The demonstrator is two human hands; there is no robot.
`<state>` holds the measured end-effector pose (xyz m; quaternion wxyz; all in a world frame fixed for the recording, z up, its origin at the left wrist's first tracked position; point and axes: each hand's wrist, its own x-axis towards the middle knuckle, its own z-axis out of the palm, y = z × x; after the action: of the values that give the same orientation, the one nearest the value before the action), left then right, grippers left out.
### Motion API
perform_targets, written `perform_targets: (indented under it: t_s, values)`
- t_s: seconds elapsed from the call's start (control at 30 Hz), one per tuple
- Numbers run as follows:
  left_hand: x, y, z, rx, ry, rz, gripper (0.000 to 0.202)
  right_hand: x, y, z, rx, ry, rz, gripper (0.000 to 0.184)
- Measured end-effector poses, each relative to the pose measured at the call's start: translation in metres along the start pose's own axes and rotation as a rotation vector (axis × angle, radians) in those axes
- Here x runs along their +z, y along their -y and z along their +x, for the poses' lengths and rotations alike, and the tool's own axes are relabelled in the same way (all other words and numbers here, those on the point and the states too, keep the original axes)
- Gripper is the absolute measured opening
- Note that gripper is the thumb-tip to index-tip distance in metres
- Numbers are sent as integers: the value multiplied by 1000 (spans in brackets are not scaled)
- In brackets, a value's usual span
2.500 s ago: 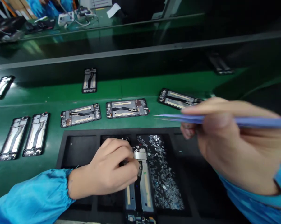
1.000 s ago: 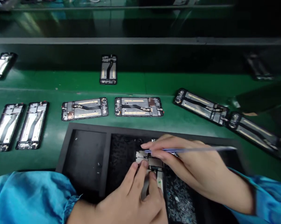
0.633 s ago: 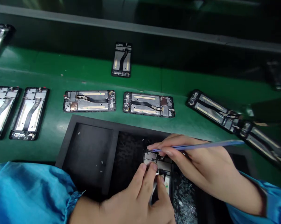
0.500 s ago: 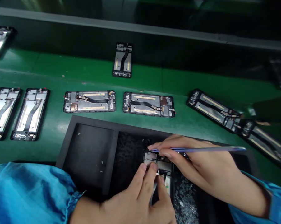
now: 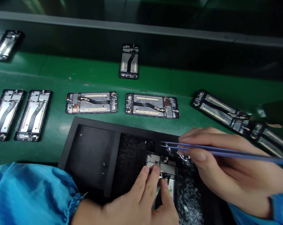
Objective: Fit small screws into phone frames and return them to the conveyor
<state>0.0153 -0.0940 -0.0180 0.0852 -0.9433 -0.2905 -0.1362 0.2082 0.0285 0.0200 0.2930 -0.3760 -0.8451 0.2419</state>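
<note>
My left hand (image 5: 136,203) is clamped on the near end of a phone frame (image 5: 160,167), with the fingertips (image 5: 145,170) pressing down on it. The frame lies in a black foam tray (image 5: 90,123), running away from me, and its right edge sits beside a loose heap of tiny screws (image 5: 188,193). My right hand (image 5: 233,165) is closed around a pair of slim blue tweezers (image 5: 226,152), pinching them between thumb and fingers. Their points aim left, hovering just beyond the far right corner of the frame and not touching it; the two tips sit slightly apart. Blue smock sleeves (image 5: 31,193) cover my arms. The tray rests on a green table (image 5: 61,78). Beyond it, more phone frames lie flat in a loose row, two (image 5: 92,103) side by side straight ahead, two (image 5: 19,115) to the left, and others (image 5: 220,112) angled off to the right.
</note>
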Motion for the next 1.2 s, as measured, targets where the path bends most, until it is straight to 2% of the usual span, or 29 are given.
perform_targets:
  t_s: [0.07, 0.23, 0.47, 0.57, 0.77, 1.03, 1.2]
  values:
    - [0, 1, 0, -2, 4, 16, 28, 8, -3, 3, -5, -15, 23, 6]
    - [-1, 2, -1, -3, 17, 54, 28, 26, -13, 9, -93, 108, 43, 8]
    - [3, 0, -1, -4, 17, 63, 25, 27, -9, 12, -112, 151, 143, 13]
    - [-1, 4, -1, 7, 9, 62, 26, 29, -7, 13, -104, 169, 170, 10]
    - [-16, 12, -4, 74, 156, 42, 39, 33, -8, 16, -91, 240, 236, 8]
    - [-5, 2, -3, 4, 74, 82, 32, 35, -5, 14, -69, 249, 219, 9]
    - [-11, 8, -2, 25, 68, 43, 36, 36, -5, 13, -92, 258, 219, 11]
